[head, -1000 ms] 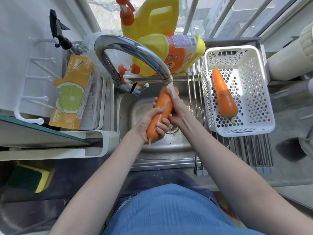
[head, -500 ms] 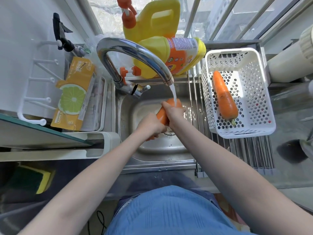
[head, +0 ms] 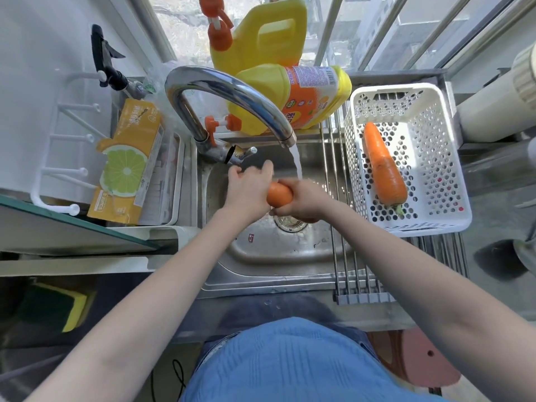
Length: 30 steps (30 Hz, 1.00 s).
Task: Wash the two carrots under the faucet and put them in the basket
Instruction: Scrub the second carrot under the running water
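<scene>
Currently logged: one orange tapered carrot [head: 279, 194], gripped by the right hand [head: 301, 198] over the steel sink [head: 261, 256], beneath the stream from the curved chrome faucet [head: 232, 91]; long axis mostly hidden. Left hand [head: 249, 184] lay beside it, fingers spread loosely toward the faucet lever. White perforated plastic basket [head: 452, 181], holding a second orange carrot [head: 383, 166], stood to the right, nearer the right hand.
</scene>
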Motion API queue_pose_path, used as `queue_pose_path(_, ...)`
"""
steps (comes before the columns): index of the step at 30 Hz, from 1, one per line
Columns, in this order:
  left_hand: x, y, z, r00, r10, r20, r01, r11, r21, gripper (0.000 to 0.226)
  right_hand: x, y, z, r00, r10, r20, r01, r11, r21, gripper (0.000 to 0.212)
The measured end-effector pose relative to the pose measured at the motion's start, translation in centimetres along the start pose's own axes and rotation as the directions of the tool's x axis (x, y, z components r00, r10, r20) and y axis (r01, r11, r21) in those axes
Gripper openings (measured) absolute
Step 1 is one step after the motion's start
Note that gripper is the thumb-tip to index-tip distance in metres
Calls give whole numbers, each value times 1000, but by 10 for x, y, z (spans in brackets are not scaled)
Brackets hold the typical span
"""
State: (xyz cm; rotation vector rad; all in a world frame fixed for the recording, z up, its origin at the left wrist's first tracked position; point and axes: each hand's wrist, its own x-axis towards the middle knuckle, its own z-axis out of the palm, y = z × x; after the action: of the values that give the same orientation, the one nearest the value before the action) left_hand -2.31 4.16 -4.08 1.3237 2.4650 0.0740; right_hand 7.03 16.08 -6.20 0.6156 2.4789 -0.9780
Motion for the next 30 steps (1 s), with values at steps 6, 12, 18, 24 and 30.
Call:
queue_pose_path(6,-29,21,18,922,-299,247,336,296,-894,94,-7,13,7,975,219,40,-163,580,798,36)
queue_pose_path(12,-23,43,9,713,97,694,686,-297,-664,43,-5,-6,-1,929,290,230,-201,-126,971,36)
queue_pose_path(18,-8,42,7,653,-31,757,713,-312,-628,30,7,-11,-4,866,431,254,-276,-11,961,35)
queue_pose_path(24,-11,39,22,789,-395,471,601,331,-728,12,22,-33,8,721,691,62,-234,158,959,53)
queue_pose_path(30,-19,40,29,811,-478,338,560,466,-685,29,28,-38,16,657,753,20,-304,240,922,47)
